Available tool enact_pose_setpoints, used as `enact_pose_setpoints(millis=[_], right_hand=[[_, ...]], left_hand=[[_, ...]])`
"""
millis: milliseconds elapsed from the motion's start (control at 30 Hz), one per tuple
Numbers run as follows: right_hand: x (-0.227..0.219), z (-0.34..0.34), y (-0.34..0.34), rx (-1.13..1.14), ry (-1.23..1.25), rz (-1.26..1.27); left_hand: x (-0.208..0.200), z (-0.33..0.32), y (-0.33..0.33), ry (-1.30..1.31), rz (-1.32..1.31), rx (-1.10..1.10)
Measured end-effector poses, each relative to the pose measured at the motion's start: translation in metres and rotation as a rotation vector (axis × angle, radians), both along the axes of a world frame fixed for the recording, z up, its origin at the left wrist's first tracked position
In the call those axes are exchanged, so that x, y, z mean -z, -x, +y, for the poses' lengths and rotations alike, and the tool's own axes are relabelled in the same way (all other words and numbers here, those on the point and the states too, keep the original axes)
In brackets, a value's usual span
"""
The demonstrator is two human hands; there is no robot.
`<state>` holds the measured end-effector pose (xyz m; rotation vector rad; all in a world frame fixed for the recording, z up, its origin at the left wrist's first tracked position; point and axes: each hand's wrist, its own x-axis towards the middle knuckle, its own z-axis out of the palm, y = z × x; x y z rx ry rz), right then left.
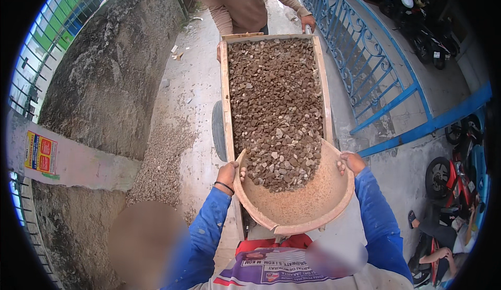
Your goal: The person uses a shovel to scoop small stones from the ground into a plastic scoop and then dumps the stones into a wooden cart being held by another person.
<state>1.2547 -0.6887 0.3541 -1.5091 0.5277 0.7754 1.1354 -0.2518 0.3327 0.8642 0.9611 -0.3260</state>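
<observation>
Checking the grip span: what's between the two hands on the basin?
In the head view, between the left hand and the right hand lies the round basin they hold by its rim, with gravel spilling into it from the wooden cart.

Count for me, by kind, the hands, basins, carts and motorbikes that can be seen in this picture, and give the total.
Hands of the person in blue sleeves, left hand and right hand, both gripping the basin rim: 2
Co-worker's hand at the cart's far end: 1
Round pinkish plastic basin holding gravel: 1
Long wooden gravel-filled cart: 1
Motorbikes, black and red: 2
Total: 7
</observation>
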Motion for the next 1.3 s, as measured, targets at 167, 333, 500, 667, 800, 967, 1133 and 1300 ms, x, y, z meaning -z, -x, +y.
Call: enact_pose_setpoints(millis=[167,333,500,667,800,967,1133,1300], right_hand=[[-0.003,-0.014,0.042,0.035,-0.109,0.036],[0.02,-0.032,0.111,0.06,-0.051,0.154],[0.056,-0.052,0.172,0.034,0.06,0.201],[0.073,-0.062,0.23,0.006,0.087,0.256],[0.076,-0.101,0.27,0.11,-0.019,0.142],[0.08,-0.113,0.316,0.063,0.078,0.212],[0.063,-0.152,0.352,0.118,-0.029,0.181],[0.041,-0.143,0.387,0.073,-0.075,0.093]], left_hand=[[-0.006,-0.022,0.043,-0.016,-0.008,0.002],[0.034,-0.024,0.11,0.046,0.081,-0.003],[0.071,-0.045,0.185,0.049,0.147,-0.009],[0.094,-0.055,0.256,0.035,0.197,0.013],[0.065,-0.081,0.294,-0.004,0.089,-0.046],[0.069,-0.099,0.354,-0.026,0.166,-0.079],[0.025,-0.137,0.367,-0.051,0.072,-0.093],[0.013,-0.14,0.404,-0.488,0.07,-0.21]])
